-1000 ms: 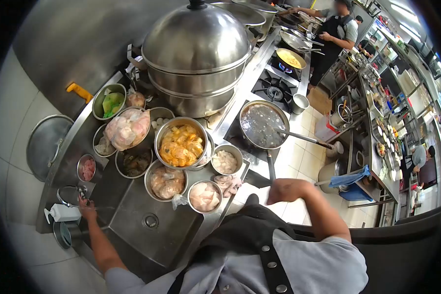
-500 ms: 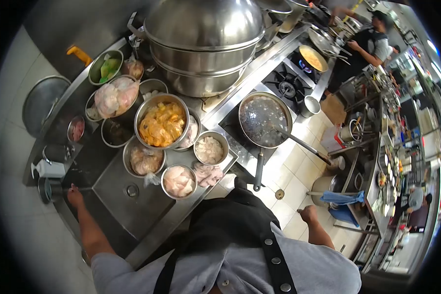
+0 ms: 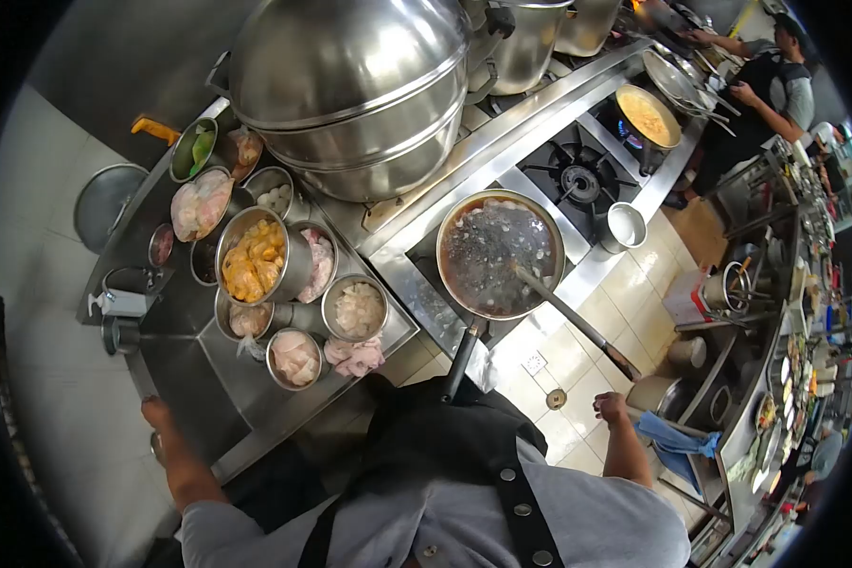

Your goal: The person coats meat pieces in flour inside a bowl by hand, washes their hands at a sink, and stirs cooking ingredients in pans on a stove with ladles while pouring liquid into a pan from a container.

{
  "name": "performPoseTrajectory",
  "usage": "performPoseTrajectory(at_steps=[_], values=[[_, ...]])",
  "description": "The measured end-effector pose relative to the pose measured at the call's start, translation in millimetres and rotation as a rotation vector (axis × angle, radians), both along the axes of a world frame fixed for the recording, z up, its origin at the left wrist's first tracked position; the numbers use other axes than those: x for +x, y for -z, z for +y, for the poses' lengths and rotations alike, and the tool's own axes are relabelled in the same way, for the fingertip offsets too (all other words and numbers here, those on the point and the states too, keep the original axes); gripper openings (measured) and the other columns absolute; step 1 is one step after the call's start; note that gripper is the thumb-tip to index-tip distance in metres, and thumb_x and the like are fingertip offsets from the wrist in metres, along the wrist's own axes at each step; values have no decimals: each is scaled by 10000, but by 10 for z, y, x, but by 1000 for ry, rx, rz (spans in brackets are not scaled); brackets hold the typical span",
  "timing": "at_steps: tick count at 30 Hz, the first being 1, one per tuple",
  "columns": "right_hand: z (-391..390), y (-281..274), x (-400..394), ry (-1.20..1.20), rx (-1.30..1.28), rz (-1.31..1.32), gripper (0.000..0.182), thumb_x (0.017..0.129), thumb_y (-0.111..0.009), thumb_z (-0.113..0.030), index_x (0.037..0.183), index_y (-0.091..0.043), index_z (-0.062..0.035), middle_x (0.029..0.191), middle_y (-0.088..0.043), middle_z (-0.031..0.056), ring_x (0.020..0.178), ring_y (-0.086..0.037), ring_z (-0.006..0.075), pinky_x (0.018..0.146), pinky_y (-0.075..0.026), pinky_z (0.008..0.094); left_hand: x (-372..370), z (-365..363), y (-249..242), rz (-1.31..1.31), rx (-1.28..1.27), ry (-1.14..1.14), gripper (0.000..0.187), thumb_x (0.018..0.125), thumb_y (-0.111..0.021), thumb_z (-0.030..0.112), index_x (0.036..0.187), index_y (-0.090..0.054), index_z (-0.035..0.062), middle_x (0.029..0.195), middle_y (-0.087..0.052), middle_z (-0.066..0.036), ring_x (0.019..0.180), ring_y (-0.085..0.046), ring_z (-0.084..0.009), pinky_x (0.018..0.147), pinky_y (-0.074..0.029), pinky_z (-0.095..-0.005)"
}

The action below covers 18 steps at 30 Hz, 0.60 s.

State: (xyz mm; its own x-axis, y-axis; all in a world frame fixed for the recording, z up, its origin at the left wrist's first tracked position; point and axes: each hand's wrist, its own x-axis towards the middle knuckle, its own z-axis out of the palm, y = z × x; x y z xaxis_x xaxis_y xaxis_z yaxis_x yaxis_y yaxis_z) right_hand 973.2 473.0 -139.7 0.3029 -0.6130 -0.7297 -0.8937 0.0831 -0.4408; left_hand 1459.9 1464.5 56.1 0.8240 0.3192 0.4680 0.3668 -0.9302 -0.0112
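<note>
My left hand (image 3: 155, 413) hangs past the left front edge of the steel sink (image 3: 182, 364); it is small and blurred, so its fingers are hard to read. My right hand (image 3: 612, 407) is held out over the tiled floor, fingers curled in, with nothing visible in it. Between and ahead of my hands, a wok (image 3: 502, 254) of dark bubbling liquid sits on the stove, its black handle (image 3: 459, 364) pointing toward me. A long-handled ladle (image 3: 582, 325) rests in the wok, its handle jutting out right toward my right hand.
Bowls of orange marinated meat (image 3: 254, 261), pale pieces (image 3: 360, 309) and pale meat slices (image 3: 295, 359) crowd the sink counter. A large domed steamer (image 3: 350, 95) stands behind. One metal pot (image 3: 623, 227) sits beside a burner (image 3: 582, 180). A person (image 3: 767, 90) works at the far right.
My view has shifted toward the stove; the wok now lies nearer my body. Both hands stay out at my sides. The co-worker's arm reaches toward a pan at the back.
</note>
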Motion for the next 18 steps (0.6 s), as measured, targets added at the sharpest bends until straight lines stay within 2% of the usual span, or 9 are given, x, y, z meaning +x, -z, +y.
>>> performPoseTrajectory(at_steps=[1,4,5,7,9,10,13,15,18], values=[[-106,-142,142,122,9,-59,162,789,-536,-14,891,-663,-22,686,-634,75,564,-599,143,441,-467,271,-160,-222,-102,-138,-69,-15,363,891,-475,247,799,-627,-70,732,-624,-241,735,-617,-406,664,-465,-486],[-627,118,169,-120,-266,-337,142,807,-535,-39,700,-613,12,590,-587,78,453,-545,140,396,-411,293,-721,-1196,-664,27,-246,-186,353,911,-453,258,868,-626,-46,799,-651,-218,758,-624,-399,701,-472,-467],[-776,116,184,-366,-522,-379,244,840,-577,-132,640,-601,6,552,-566,84,448,-540,137,407,-412,313,-928,-1799,-996,91,-313,-283,350,916,-448,263,887,-627,-37,824,-661,-208,766,-625,-398,713,-473,-465],[-912,-133,546,-96,-401,-185,454,845,-621,-366,611,-610,23,553,-595,143,498,-592,235,509,-463,383,-1097,-1178,-558,46,-160,-331,345,907,-477,295,1034,-608,2,949,-662,-181,854,-623,-385,793,-466,-453],[-1017,-398,770,-223,-571,-6,683,806,-555,-616,642,-642,41,656,-638,221,650,-637,356,664,-485,432,-1277,-1159,-383,-21,-125,-336,430,877,-525,343,1174,-557,35,1071,-638,-162,955,-601,-368,871,-445,-444],[-1012,-740,949,-287,-420,155,775,803,-460,-694,744,-673,49,819,-647,270,855,-620,420,799,-467,439,-1375,-1382,-387,-66,-163,-311,511,851,-559,375,1242,-515,48,1131,-614,-156,1011,-580,-359,909,-429,-442],[-1285,-421,978,-513,-194,244,825,787,-461,-709,1033,-648,56,1113,-597,271,1125,-534,380,963,-408,395,-1430,-1593,-247,9,-208,-511,776,760,-650,443,1385,-369,80,1259,-529,-170,1142,-503,-354,994,-374,-443],[-1445,-206,910,-687,-71,191,813,827,-402,-699,1067,-641,40,1142,-582,270,1155,-510,376,981,-399,387,-1427,-1754,-181,82,-213,-624,885,713,-688,463,1424,-314,90,1306,-478,-194,1180,-469,-371,1018,-353,-456],[-1765,304,647,-1102,-319,164,443,837,-524,-462,859,-710,-61,932,-676,134,946,-609,317,845,-473,386,-1528,-2575,-502,69,-275,-730,906,699,-702,458,1429,-303,98,1365,-383,-250,1198,-430,-426,1031,-330,-491]])
